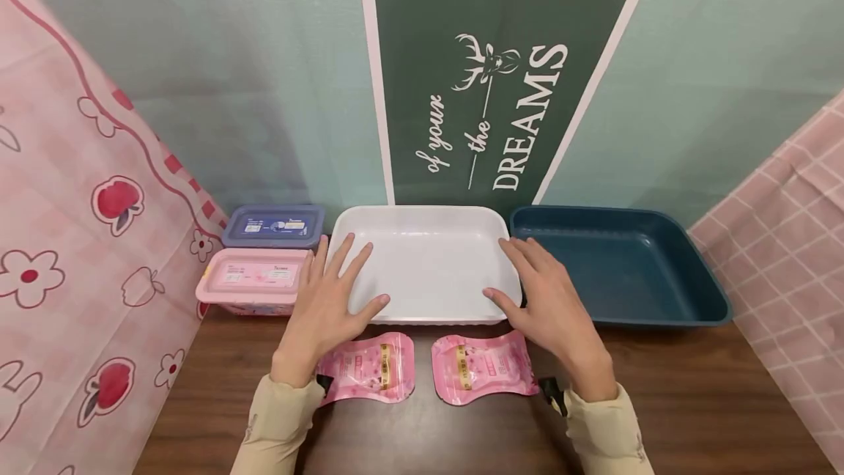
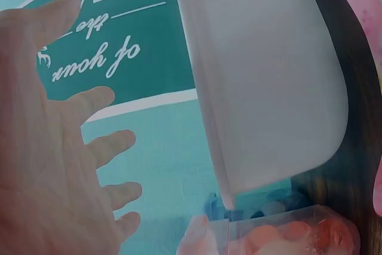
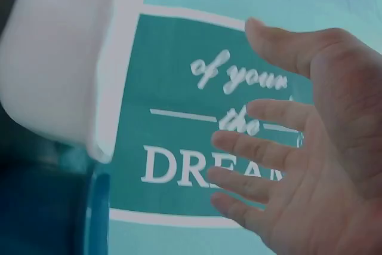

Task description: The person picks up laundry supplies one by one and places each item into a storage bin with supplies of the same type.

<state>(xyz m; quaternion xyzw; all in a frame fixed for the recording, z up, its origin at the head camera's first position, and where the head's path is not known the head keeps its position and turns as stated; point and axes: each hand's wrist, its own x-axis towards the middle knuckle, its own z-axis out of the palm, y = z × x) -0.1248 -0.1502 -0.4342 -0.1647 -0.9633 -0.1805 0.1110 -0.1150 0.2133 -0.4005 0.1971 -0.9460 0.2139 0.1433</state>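
Observation:
My left hand (image 1: 327,303) hovers over the left end of a white plastic tray (image 1: 431,270), its fingers spread and holding nothing. Over the tray's right end is my right hand (image 1: 549,297), also with spread, empty fingers. Both wrist views show the palms and parted fingers raised above the tray's rim. In front of the tray two pink pouches with gold labels lie flat on the table: a left pouch (image 1: 369,369), partly covered by the left wrist, and a right pouch (image 1: 484,366) near the right wrist.
A dark blue tray (image 1: 620,266) stands right of the white one. To the left are a pink lidded box (image 1: 253,277) and, behind it, a blue lidded box (image 1: 273,226). A green printed cloth (image 1: 310,79) hangs behind the brown wooden table (image 1: 422,438).

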